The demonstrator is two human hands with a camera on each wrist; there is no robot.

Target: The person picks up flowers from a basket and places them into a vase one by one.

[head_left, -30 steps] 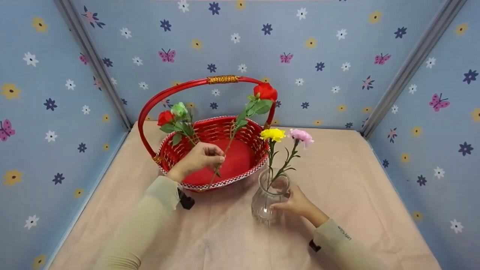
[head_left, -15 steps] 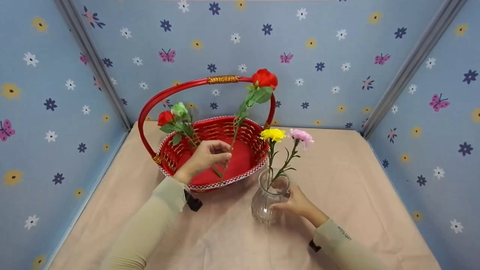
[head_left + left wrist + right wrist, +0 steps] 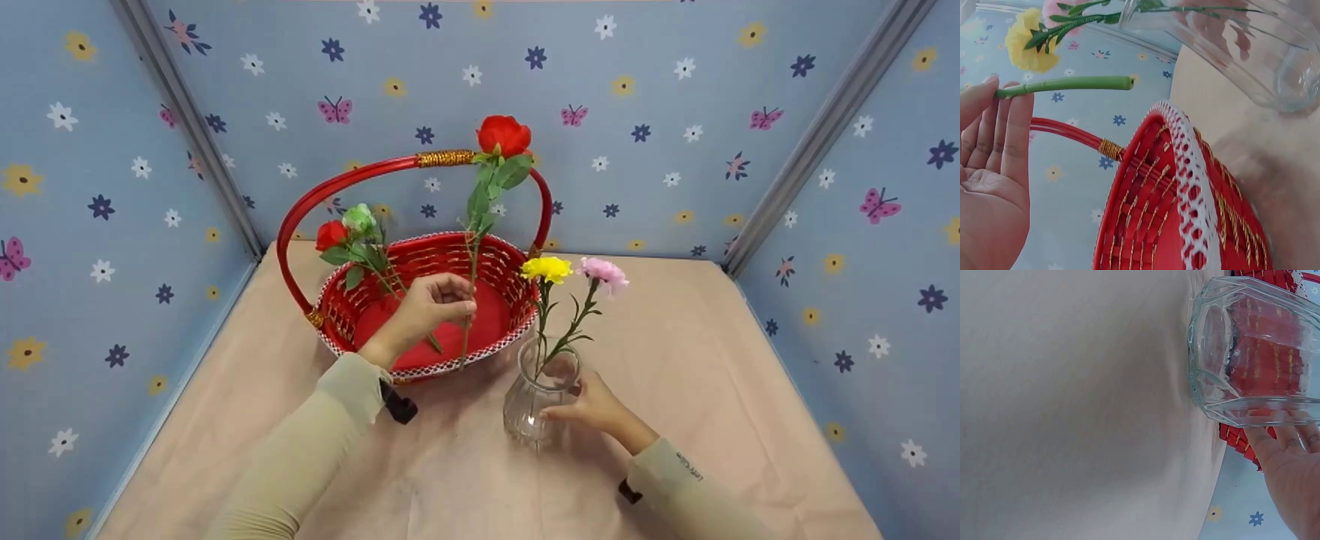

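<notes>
My left hand [image 3: 424, 311] pinches the stem of an artificial red rose [image 3: 504, 136] between thumb and fingertips. The bloom points up in front of the basket handle, and the cut end of the green stem [image 3: 1084, 84] juts past the fingers in the left wrist view. My right hand [image 3: 596, 405] grips the side of a clear glass vase [image 3: 525, 412], thumb in front and fingers round the far side. A yellow carnation [image 3: 547, 269] and a pink carnation [image 3: 602, 274] stand in the vase, which is upright on the table.
A red woven basket [image 3: 510, 346] with a tall arched handle [image 3: 300, 214] stands left of the vase. Inside, another red rose [image 3: 331, 235] and a pale green flower [image 3: 359, 220] lean against its left side. Patterned blue walls [image 3: 480, 60] enclose the cloth-covered table [image 3: 712, 360].
The left hand has moved right and slightly up with the red rose, whose bloom has risen and whose stem stands more upright. The right hand and vase stay put.
</notes>
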